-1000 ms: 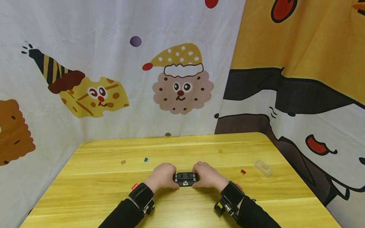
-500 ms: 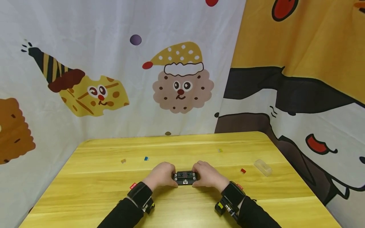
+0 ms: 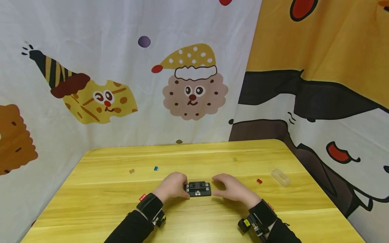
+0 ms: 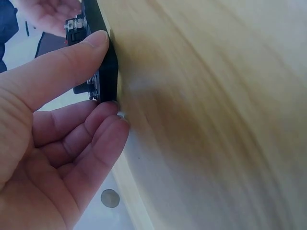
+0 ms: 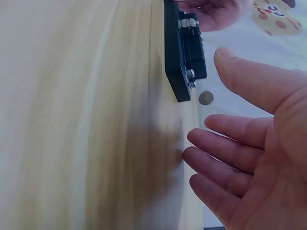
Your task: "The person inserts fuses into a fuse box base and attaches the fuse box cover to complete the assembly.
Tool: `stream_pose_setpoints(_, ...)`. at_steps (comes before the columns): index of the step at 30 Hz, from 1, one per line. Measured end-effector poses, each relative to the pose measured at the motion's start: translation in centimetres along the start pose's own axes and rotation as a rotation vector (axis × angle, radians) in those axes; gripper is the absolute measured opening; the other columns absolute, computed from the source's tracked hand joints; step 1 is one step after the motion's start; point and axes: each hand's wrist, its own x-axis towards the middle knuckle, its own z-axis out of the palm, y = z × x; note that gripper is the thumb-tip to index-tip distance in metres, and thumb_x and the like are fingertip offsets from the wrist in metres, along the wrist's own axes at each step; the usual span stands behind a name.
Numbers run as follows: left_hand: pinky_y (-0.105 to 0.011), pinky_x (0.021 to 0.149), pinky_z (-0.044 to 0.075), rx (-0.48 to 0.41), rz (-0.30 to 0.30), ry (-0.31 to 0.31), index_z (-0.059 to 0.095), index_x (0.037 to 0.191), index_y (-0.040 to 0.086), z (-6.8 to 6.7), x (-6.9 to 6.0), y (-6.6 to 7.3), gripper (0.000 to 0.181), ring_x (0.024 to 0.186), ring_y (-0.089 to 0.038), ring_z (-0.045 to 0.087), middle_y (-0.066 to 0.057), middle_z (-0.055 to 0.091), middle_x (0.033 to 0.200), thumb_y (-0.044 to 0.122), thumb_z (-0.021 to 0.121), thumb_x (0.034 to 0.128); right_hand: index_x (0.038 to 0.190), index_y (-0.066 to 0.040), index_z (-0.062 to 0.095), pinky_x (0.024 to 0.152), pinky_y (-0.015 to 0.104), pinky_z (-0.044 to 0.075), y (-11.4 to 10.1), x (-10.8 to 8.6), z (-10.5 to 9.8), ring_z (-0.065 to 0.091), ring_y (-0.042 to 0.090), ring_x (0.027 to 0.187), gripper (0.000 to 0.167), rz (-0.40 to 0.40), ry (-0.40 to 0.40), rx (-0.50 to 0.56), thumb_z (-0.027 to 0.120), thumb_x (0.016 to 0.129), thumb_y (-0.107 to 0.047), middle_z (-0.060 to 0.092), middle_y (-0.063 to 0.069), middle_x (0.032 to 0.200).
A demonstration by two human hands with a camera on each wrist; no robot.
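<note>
A flat black block with metal screw terminals (image 3: 198, 189) is at the middle of the table, in front of the person. The left hand (image 3: 172, 186) pinches its left end, thumb on the near edge and fingers at the far side. In the left wrist view, the thumb (image 4: 72, 67) presses along the block's dark side (image 4: 109, 72). Just off the right end is the right hand (image 3: 235, 189), apart from the block and holding nothing. Its fingers (image 5: 230, 167) are spread and loosely bent in the right wrist view, with a gap to the block (image 5: 177, 57).
On the wooden table (image 3: 106, 202) lie a small blue piece (image 3: 156, 168), a tan piece (image 3: 131, 171), a yellowish piece (image 3: 235, 159) and a red piece (image 3: 259, 181). A clear plastic box (image 3: 281, 178) is at the right. A printed curtain (image 3: 121, 50) hangs behind the table.
The right hand has let go of the block's right end and moved a little to the right, its fingers parting. The left hand and the block stay almost in place.
</note>
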Motion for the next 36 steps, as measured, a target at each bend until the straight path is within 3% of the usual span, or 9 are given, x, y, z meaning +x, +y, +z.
stream_pose_setpoints(15,-0.028,0.066,0.043,0.027,0.010,-0.006,0.067,0.082,0.008,0.0,0.1,0.0,0.041,0.064,-0.011,0.047,0.007,0.055,0.071,0.035,0.093,0.0649,0.139,0.006,0.050,0.103,0.056,0.037,1.7,-3.7,-2.4,0.048,0.043,0.128,0.065,0.097,0.027,0.037,0.072,0.091,-0.032,0.053,0.024,0.138)
stream_pose_setpoints(24,-0.027,0.066,0.043,0.026,0.008,-0.010,0.067,0.083,0.008,0.0,0.0,0.1,0.041,0.065,-0.011,0.047,0.007,0.055,0.071,0.035,0.093,0.0655,0.139,0.004,0.051,0.099,0.058,0.040,3.5,-5.4,-4.0,0.051,0.045,0.123,0.064,0.109,0.144,-0.015,0.073,0.090,-0.031,0.054,0.025,0.135)
stream_pose_setpoints(29,-0.028,0.066,0.043,0.020,0.009,-0.008,0.067,0.083,0.008,0.0,0.0,0.0,0.041,0.065,-0.011,0.047,0.007,0.056,0.072,0.034,0.093,0.0654,0.135,0.005,0.055,0.094,0.057,0.044,4.7,-5.9,-4.6,0.054,0.046,0.117,0.060,0.153,0.225,-0.044,0.074,0.090,-0.029,0.057,0.027,0.130)
stream_pose_setpoints(36,-0.028,0.066,0.043,0.015,0.011,-0.006,0.066,0.083,0.008,0.0,0.0,0.0,0.041,0.065,-0.011,0.047,0.007,0.055,0.072,0.034,0.093,0.0655,0.131,0.008,0.057,0.094,0.059,0.043,5.8,-6.5,-5.6,0.053,0.049,0.117,0.055,0.206,0.279,-0.096,0.075,0.089,-0.022,0.058,0.029,0.127)
